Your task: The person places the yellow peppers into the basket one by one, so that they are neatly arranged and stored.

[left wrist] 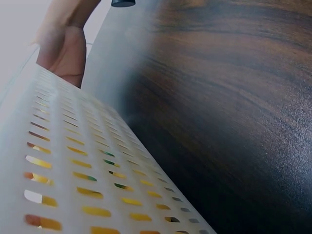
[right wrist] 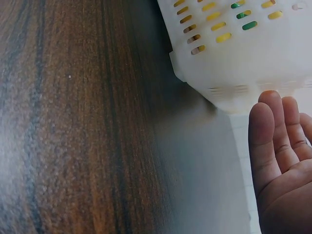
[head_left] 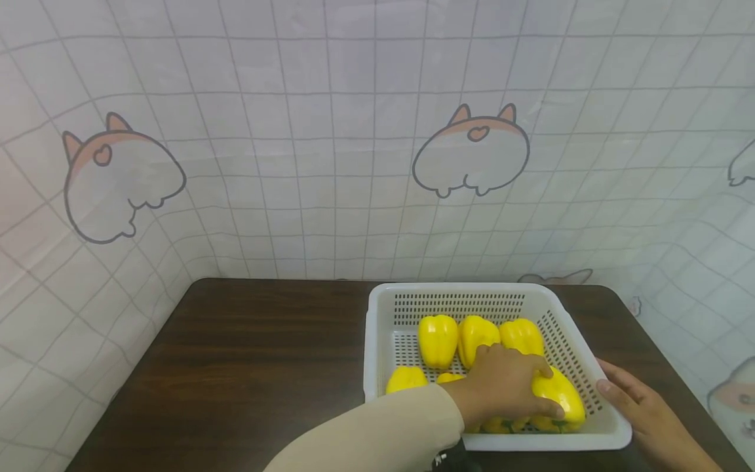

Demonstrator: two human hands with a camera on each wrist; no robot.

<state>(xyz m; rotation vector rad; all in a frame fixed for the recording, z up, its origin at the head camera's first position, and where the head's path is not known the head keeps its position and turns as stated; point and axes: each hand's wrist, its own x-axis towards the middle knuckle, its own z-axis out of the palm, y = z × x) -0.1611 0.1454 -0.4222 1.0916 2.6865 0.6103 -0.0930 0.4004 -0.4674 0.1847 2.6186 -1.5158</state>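
Observation:
A white perforated plastic basket point(head_left: 380, 314) holds several yellow bell peppers point(head_left: 438, 341). Reaching in from the lower left, my left hand point(head_left: 504, 380) grips a yellow bell pepper point(head_left: 566, 396) near the basket's right side, thumb and fingers spread around it. Green stems show below that pepper and its neighbour. Outside the basket, my right hand point(head_left: 645, 410) touches the right wall near the rim. In the right wrist view its straight fingers point(right wrist: 262, 124) lie against the white wall. The left wrist view shows the slotted basket side, with the left hand out of frame.
The dark wood-grain table point(head_left: 236, 354) extends to the left of the basket. Behind and at both sides hangs a white grid-patterned cloth point(head_left: 330, 164) with cartoon animal prints. A small black object point(head_left: 451, 457) sits below the left sleeve point(head_left: 389, 426), by the basket's front edge.

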